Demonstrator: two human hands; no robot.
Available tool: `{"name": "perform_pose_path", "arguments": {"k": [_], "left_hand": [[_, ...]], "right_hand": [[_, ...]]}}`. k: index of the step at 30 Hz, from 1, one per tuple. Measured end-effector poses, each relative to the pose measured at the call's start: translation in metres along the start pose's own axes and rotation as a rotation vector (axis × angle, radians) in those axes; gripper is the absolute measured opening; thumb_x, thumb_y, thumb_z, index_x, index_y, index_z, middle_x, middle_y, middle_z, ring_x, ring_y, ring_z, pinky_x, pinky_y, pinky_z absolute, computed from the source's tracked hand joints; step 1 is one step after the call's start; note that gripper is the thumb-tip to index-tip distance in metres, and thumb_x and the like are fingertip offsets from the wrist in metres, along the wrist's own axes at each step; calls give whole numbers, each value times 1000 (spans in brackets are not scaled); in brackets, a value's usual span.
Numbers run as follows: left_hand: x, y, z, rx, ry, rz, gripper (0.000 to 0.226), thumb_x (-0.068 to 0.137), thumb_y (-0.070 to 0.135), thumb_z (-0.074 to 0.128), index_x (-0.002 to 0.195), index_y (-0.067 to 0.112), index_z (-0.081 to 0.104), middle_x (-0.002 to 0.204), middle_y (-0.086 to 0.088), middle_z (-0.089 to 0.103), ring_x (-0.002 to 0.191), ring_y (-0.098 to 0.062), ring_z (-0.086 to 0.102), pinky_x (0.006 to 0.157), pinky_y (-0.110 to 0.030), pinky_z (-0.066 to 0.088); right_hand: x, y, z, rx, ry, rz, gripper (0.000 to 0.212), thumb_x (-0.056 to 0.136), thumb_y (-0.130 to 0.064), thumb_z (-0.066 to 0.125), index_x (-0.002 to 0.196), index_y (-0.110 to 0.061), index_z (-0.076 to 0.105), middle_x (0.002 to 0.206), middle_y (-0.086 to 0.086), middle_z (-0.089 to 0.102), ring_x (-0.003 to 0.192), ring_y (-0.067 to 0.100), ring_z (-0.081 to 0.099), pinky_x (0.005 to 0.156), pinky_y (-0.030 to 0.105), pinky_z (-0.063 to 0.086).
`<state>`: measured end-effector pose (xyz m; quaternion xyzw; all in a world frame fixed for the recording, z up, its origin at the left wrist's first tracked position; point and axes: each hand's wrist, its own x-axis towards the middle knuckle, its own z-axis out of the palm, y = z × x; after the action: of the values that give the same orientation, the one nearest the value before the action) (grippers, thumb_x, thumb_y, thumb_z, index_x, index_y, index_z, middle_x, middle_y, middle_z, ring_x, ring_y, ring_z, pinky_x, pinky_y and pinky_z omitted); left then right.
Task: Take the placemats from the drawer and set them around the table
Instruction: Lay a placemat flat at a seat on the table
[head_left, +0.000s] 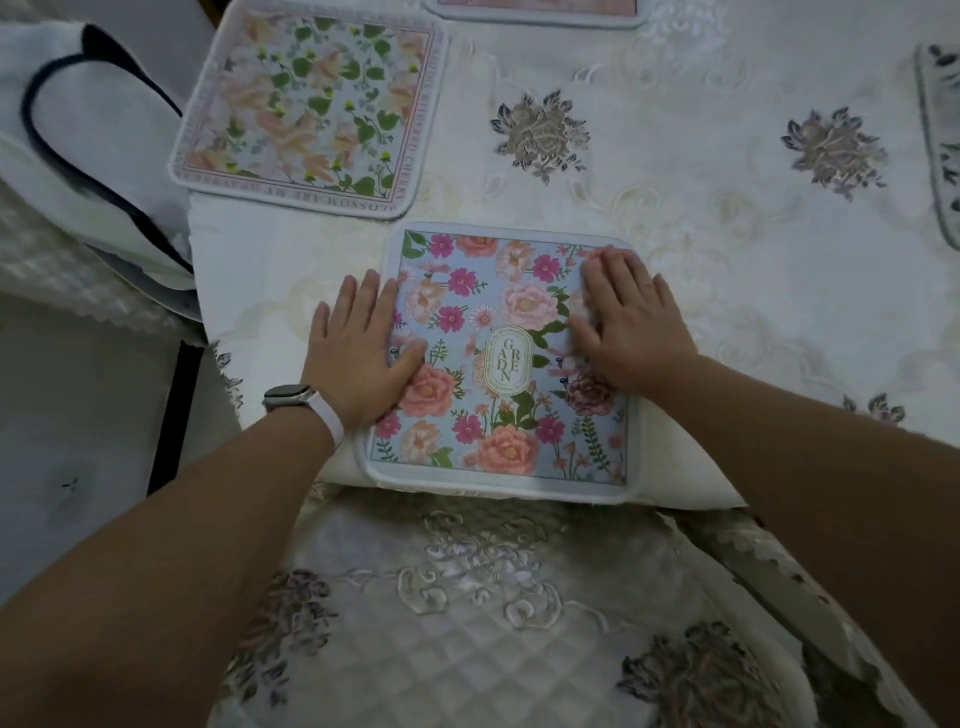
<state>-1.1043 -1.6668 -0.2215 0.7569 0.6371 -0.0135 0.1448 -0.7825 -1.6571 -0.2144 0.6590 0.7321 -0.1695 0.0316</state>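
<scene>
A blue floral placemat (488, 332) marked "GARDEN" lies flat at the near edge of the table (701, 249), which is covered by a cream embroidered cloth. My left hand (358, 353) rests flat on the mat's left edge, fingers spread, a watch on the wrist. Over the mat's upper right part my right hand (631, 322) presses flat. A second placemat (311, 104), pale with peach flowers and green leaves, lies at the far left. A pink-edged placemat (540, 11) shows at the top edge, and a dark-patterned placemat (943, 140) at the right edge.
A chair seat (467, 613) with a quilted embroidered cover stands right below the table edge in front of me. A white cushioned chair (88, 156) with dark piping stands at the left beside the table. Grey floor (78, 441) shows at the lower left.
</scene>
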Motion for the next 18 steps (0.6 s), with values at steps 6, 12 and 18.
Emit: {"name": "perform_pose_path", "arguments": {"k": [6, 12, 18], "left_hand": [[-19, 32, -24, -79, 117, 253, 53, 89, 40, 50, 129, 6, 59, 137, -14, 56, 124, -32, 51, 103, -48, 43], [-35, 78, -52, -100, 71, 314, 53, 90, 42, 48, 132, 10, 59, 132, -13, 60, 119, -31, 56, 96, -48, 49], [-59, 133, -81, -80, 75, 287, 62, 89, 54, 39, 137, 17, 53, 138, -6, 56, 126, -27, 50, 103, -45, 41]], "right_hand": [[-26, -23, -26, -34, 35, -54, 51, 92, -37, 47, 135, -11, 51, 143, 11, 49, 126, 30, 49, 103, 42, 39], [-67, -30, -54, -5, 27, -76, 46, 95, -48, 43, 124, -15, 58, 119, 5, 62, 101, 23, 57, 86, 36, 46], [-108, -5, -92, -51, 35, -95, 54, 97, -46, 46, 142, -18, 47, 137, 3, 54, 119, 24, 52, 97, 38, 44]]}}
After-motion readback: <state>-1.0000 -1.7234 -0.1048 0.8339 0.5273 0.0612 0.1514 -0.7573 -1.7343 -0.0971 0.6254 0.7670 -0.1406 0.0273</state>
